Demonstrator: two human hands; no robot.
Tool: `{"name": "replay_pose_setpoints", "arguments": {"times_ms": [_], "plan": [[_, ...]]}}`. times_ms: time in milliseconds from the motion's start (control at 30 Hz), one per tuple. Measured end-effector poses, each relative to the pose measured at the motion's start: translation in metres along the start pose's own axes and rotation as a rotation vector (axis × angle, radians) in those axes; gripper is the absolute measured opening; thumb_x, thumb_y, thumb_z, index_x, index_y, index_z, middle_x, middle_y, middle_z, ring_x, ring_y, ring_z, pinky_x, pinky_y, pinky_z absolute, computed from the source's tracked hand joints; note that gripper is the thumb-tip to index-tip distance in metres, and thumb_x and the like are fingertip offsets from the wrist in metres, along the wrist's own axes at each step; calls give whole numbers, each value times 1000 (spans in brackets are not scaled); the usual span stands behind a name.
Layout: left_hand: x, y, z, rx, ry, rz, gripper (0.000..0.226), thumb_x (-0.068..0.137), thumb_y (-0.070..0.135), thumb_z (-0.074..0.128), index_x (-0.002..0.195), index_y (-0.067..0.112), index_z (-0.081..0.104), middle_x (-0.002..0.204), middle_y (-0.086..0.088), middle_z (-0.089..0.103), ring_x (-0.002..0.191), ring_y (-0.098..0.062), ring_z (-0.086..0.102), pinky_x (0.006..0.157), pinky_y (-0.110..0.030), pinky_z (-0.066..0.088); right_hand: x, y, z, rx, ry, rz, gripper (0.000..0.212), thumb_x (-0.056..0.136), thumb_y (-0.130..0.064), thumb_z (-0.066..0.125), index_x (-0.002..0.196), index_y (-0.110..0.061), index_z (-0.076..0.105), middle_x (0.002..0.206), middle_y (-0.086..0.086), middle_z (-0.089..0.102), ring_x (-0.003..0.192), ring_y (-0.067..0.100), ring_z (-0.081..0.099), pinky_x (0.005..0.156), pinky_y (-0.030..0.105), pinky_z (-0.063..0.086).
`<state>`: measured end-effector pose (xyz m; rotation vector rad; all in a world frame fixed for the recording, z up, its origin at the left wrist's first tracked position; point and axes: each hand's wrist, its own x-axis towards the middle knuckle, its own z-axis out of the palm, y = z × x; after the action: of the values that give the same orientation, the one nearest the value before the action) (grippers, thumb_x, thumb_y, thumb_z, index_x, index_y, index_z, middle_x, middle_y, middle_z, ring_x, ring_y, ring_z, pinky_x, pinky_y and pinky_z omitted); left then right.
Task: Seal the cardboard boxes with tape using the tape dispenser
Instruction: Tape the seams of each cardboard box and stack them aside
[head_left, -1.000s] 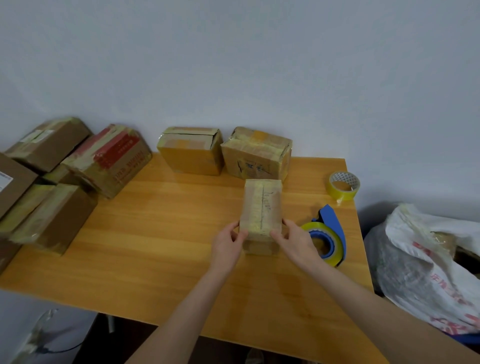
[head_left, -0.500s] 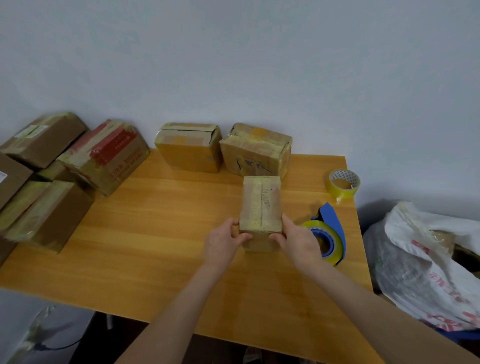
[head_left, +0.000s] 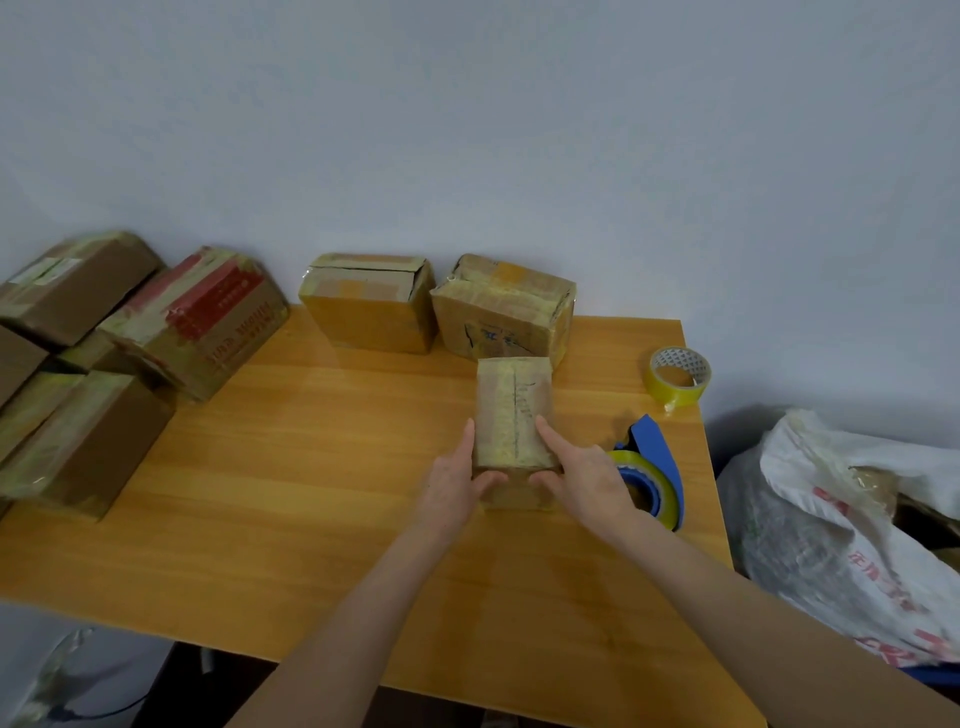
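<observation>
Both forearms reach in from the near edge, low over the table (head_left: 311, 467). Our left hand (head_left: 452, 486) lays its fingers (head_left: 469, 434) straight along the left wall of the small box (head_left: 511, 405), thumb hooked onto the near face. Our right hand (head_left: 587, 483) mirrors it, with the forefinger on the top right edge and the thumb pinching the near face. So the small box stands on the table, clamped between our two hands, each gripping a near corner.

Far left of the fingers sits a pile of brown boxes (head_left: 78, 415), dull card under glossy yellowish tape, with a red-printed box (head_left: 208, 317) tilted against it. Beyond the fingertips, an orange-fronted box (head_left: 371, 312) and a crumpled box (head_left: 501, 312) back onto the wall. The small box is a narrow, shiny-wrapped block with a dark line down its top.

Just right of the right hand lies the tape dispenser (head_left: 654, 452), blue plastic carrying a yellow roll. Beyond it is a loose tape roll (head_left: 678, 376) near the table's edge. Off the table, further right, is a crinkled white bag (head_left: 831, 519).
</observation>
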<state>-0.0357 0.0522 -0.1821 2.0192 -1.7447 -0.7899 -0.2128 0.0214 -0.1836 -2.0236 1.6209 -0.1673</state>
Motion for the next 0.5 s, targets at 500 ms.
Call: {"name": "replay_pose_setpoints", "arguments": {"times_ms": [500], "plan": [[-1,1,-8,-77,-11,23,79,83,42,71,148,24,31,126,4,59,96,-11,60,79,-23,51,5,9,-12,102,-56,-25,84,82,-51,69,149,-47,19,126,6,61,93,23,62,81,35,54]]}}
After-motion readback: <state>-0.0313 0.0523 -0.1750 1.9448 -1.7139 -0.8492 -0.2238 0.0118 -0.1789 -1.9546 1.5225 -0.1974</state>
